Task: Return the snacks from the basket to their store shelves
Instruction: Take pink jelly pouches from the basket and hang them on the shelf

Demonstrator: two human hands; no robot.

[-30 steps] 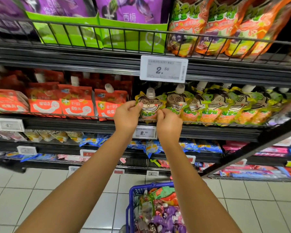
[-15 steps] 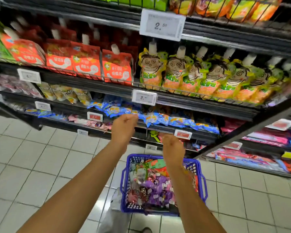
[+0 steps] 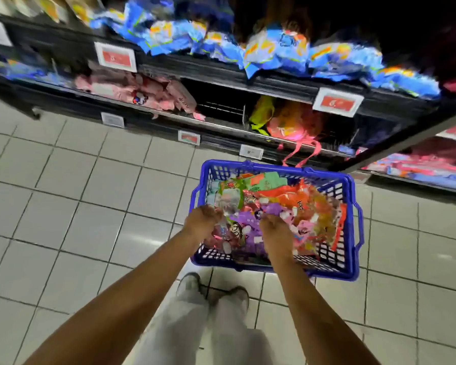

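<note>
Basket: blue plastic basket [image 3: 349, 222] on the tiled floor [image 3: 63, 206], right of centre in the frame, just in front of the lowest shelves.
Snacks: mixed snack packets [image 3: 287, 201] heaped inside the basket; purple and pink ones in the middle, orange ones toward its right wall, a green one at the far edge.
Left hand: left hand [image 3: 202, 222] reaches in over the basket's left rim, fingers curled down among the packets; whether they grasp one cannot be told, the fingertips being hidden and blurred.
Right hand: right hand [image 3: 274, 234] is lower centre of the basket, fingers bent down into the purple and pink packets; hold likewise unclear.
Shelves: dark store shelves [image 3: 221, 72] cross the top of the frame. Blue packets [image 3: 274, 48] lie along the upper one; pink packets [image 3: 148, 88] lie on the lower one at left, and an orange-and-yellow bag [image 3: 287, 122] lies behind the basket.
Price tags: red price tags [image 3: 116, 57] are clipped to the shelf edges.
Person: pale trousers [image 3: 195, 333] and shoes [image 3: 190, 284] show at bottom centre, just beside the basket's near edge.
</note>
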